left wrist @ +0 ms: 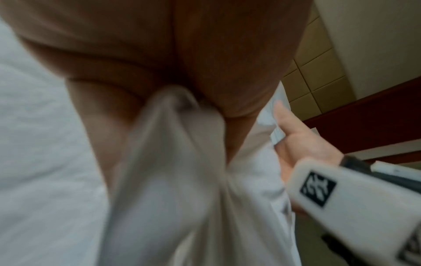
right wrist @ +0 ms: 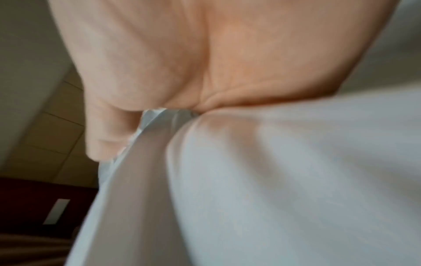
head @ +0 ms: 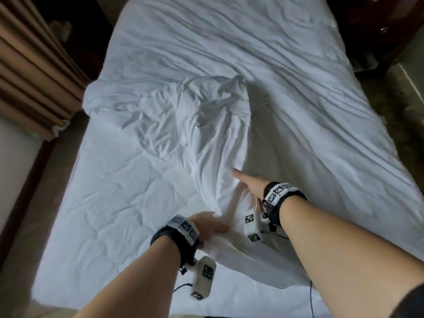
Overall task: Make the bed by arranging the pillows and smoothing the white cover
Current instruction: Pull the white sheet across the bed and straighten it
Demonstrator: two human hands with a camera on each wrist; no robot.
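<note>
The white cover (head: 229, 65) lies creased over the whole bed, with a crumpled heap (head: 183, 115) left of the middle. Near the foot of the bed my left hand (head: 213, 226) grips a raised fold of the cover. My right hand (head: 247, 189) grips the same fold a little further up the bed, thumb stretched forward. In the left wrist view the cover (left wrist: 173, 162) runs out from my closed palm, with the right hand (left wrist: 300, 140) beside it. In the right wrist view the cover (right wrist: 273, 180) is bunched under my curled fingers.
A brown curtain (head: 29, 72) hangs close to the bed's left side. Dark wooden furniture (head: 378, 31) stands at the far right corner. Tiled floor (head: 401, 92) runs along the right side, and a dark wooden strip (head: 29, 180) along the left.
</note>
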